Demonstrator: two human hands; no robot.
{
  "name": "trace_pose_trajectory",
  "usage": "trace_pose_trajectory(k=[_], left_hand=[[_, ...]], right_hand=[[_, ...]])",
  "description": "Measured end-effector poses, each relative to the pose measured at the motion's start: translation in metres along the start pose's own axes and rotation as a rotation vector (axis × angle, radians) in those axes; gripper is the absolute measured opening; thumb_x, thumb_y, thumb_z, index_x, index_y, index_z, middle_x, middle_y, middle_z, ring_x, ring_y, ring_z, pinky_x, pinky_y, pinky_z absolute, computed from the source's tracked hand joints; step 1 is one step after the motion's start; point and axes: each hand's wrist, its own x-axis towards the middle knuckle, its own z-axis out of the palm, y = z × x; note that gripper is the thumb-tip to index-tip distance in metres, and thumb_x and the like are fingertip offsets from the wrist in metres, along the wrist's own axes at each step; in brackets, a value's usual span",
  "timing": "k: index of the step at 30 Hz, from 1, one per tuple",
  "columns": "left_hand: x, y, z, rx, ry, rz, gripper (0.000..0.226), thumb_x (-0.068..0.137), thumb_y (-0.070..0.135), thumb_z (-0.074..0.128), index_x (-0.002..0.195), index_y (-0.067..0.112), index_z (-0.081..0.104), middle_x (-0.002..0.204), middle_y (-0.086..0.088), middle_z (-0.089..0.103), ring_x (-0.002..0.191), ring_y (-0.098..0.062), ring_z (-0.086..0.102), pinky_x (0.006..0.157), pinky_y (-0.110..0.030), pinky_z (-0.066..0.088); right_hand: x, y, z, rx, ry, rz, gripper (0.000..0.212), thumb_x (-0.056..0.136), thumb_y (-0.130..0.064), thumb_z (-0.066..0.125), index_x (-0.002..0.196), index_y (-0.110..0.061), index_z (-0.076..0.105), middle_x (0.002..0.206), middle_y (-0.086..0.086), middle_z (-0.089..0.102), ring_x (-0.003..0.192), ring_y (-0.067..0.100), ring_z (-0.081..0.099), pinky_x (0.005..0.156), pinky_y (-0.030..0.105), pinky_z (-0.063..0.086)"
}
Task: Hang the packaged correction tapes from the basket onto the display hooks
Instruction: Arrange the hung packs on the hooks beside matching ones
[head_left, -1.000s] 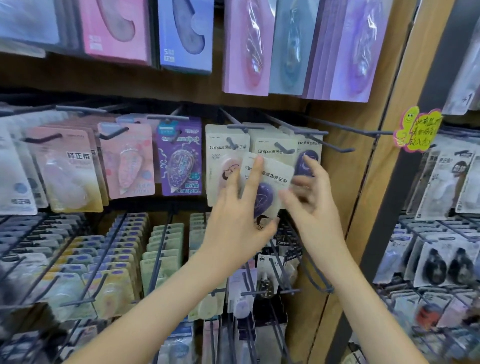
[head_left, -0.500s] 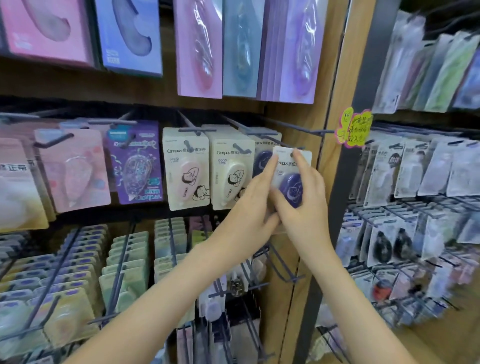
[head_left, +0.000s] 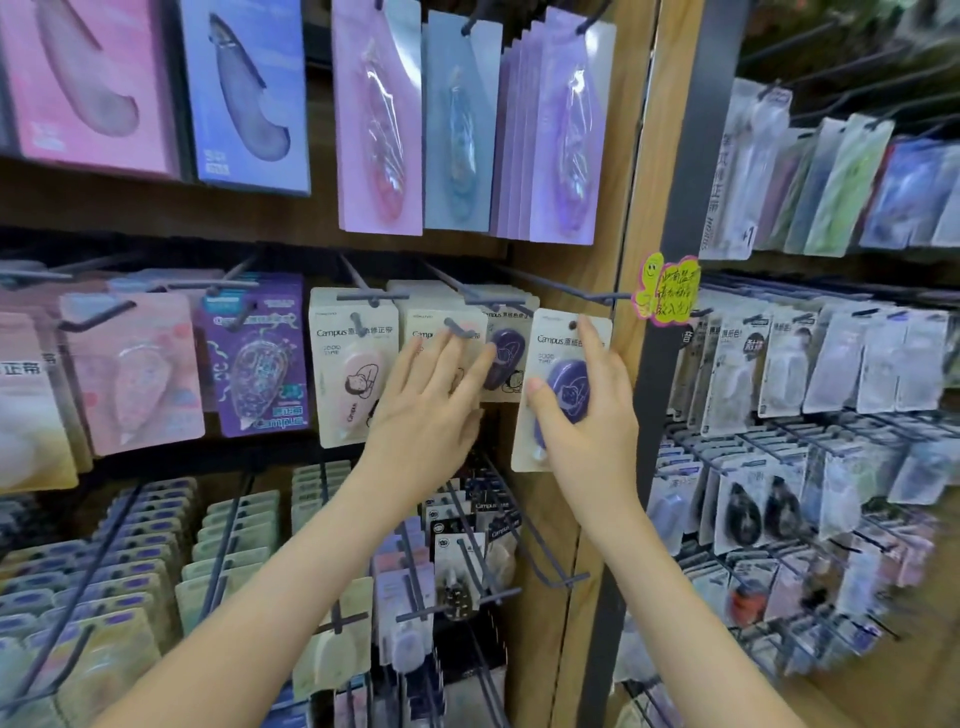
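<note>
Far to the left of the left grip (head_left: 426, 421), a pink pack (head_left: 130, 374) and a purple pack (head_left: 254, 358) hang side by side on the middle row of display hooks. Just left of that grip hangs a cream pack with a pink tape (head_left: 348, 374), its lower right corner hidden behind the hand. The left grip, a bare hand, is open. Its fingers (head_left: 447, 353) are straight and spread, lying against the front of the next cream pack (head_left: 423, 318), and the palm covers most of that card. Between the two grips a stack of cream packs with purple tapes (head_left: 506, 353) hangs on a third hook, and one fingertip of the left grip reaches its left edge.

The right grip (head_left: 592, 431), also a bare hand, holds the packaged correction tape (head_left: 550, 338), a cream card with a purple tape. The thumb presses on the blister and the index finger points straight up along the card towards its hang hole. This card stands nearly upright in front of the wooden upright (head_left: 639, 156). A long hook (head_left: 566, 287) runs just above the card's top edge; I cannot tell whether its tip is in the hole. Up and to the right of the right grip, a yellow handwritten tag (head_left: 667, 286) sits beside the hook's end. Farther right, blurred packs (head_left: 831, 364) fill a second bay.
</note>
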Motion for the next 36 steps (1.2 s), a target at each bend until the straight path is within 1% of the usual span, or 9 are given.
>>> trace_pose_trajectory(k=[4, 8, 12, 14, 21, 24, 28, 32, 36], left_hand=[[0.000, -0.005, 0.001, 0.063, -0.056, -0.021, 0.068, 0.077, 0.020, 0.072, 0.140, 0.006, 0.050, 0.142, -0.023, 0.046, 0.134, -0.038, 0.041, 0.115, -0.049, 0.019], [-0.001, -0.007, 0.001, 0.085, -0.062, -0.022, 0.074, 0.075, 0.016, 0.073, 0.143, 0.006, 0.045, 0.145, -0.024, 0.044, 0.137, -0.039, 0.039, 0.115, -0.050, 0.019], [-0.003, -0.009, 0.002, 0.112, -0.061, -0.009, 0.078, 0.074, 0.014, 0.075, 0.144, 0.006, 0.043, 0.145, -0.023, 0.044, 0.138, -0.038, 0.038, 0.114, -0.052, 0.024], [-0.003, -0.009, 0.004, 0.116, -0.046, -0.007, 0.079, 0.072, 0.012, 0.075, 0.144, 0.006, 0.043, 0.144, -0.023, 0.045, 0.138, -0.038, 0.038, 0.114, -0.052, 0.024], [-0.002, -0.007, 0.008, 0.124, -0.042, -0.012, 0.075, 0.074, 0.011, 0.072, 0.143, 0.006, 0.044, 0.143, -0.024, 0.046, 0.137, -0.038, 0.038, 0.115, -0.051, 0.025], [-0.002, -0.005, 0.003, 0.113, -0.052, -0.016, 0.073, 0.073, 0.010, 0.071, 0.142, 0.006, 0.046, 0.144, -0.023, 0.045, 0.138, -0.037, 0.038, 0.115, -0.051, 0.026], [-0.011, 0.001, -0.008, 0.060, -0.097, -0.056, 0.068, 0.078, 0.012, 0.067, 0.143, 0.007, 0.046, 0.149, -0.023, 0.039, 0.140, -0.036, 0.036, 0.116, -0.051, 0.025], [-0.035, 0.005, -0.020, 0.018, -0.089, -0.095, 0.065, 0.082, 0.011, 0.064, 0.144, 0.007, 0.045, 0.149, -0.024, 0.039, 0.140, -0.037, 0.035, 0.118, -0.051, 0.023], [-0.080, 0.007, -0.033, -0.006, -0.101, -0.188, 0.063, 0.085, 0.014, 0.060, 0.146, 0.008, 0.042, 0.150, -0.023, 0.037, 0.140, -0.036, 0.034, 0.119, -0.048, 0.021]], right_hand=[[0.004, -0.003, 0.000, 0.071, -0.018, 0.073, 0.062, 0.091, -0.021, 0.066, 0.139, -0.043, 0.034, 0.126, -0.013, 0.041, 0.109, -0.013, 0.041, 0.089, -0.006, 0.026], [0.008, -0.006, -0.008, 0.107, -0.027, 0.153, 0.055, 0.090, -0.019, 0.065, 0.139, -0.036, 0.044, 0.119, -0.019, 0.044, 0.100, -0.025, 0.042, 0.081, -0.006, 0.027], [0.021, -0.007, -0.007, 0.082, -0.165, 0.286, 0.048, 0.093, -0.026, 0.059, 0.137, -0.039, 0.045, 0.126, -0.006, 0.051, 0.109, 0.010, 0.053, 0.094, 0.026, 0.043], [0.028, -0.001, 0.001, 0.097, -0.214, 0.308, 0.044, 0.093, -0.027, 0.058, 0.132, -0.043, 0.044, 0.128, -0.004, 0.053, 0.108, 0.014, 0.055, 0.097, 0.034, 0.047], [0.053, 0.032, 0.044, 0.080, -0.228, 0.218, 0.061, 0.093, -0.016, 0.062, 0.147, -0.027, 0.035, 0.143, 0.001, 0.035, 0.126, 0.014, 0.043, 0.103, 0.030, 0.044], [0.058, 0.045, 0.060, -0.011, -0.209, 0.203, 0.073, 0.092, -0.018, 0.065, 0.152, -0.027, 0.024, 0.152, 0.007, 0.022, 0.141, 0.023, 0.028, 0.115, 0.042, 0.032], [0.045, 0.057, 0.065, -0.188, -0.237, 0.141, 0.090, 0.086, -0.015, 0.070, 0.155, -0.025, 0.013, 0.161, 0.011, 0.005, 0.148, 0.027, 0.007, 0.121, 0.040, 0.013], [0.016, 0.056, 0.061, -0.381, -0.134, -0.034, 0.090, 0.086, -0.014, 0.068, 0.155, -0.026, 0.011, 0.161, 0.016, 0.002, 0.147, 0.034, 0.003, 0.118, 0.044, 0.010], [-0.027, 0.039, 0.053, -0.279, -0.056, -0.150, 0.079, 0.089, -0.014, 0.061, 0.154, -0.021, 0.018, 0.159, 0.016, 0.013, 0.144, 0.030, 0.011, 0.118, 0.044, 0.012]])
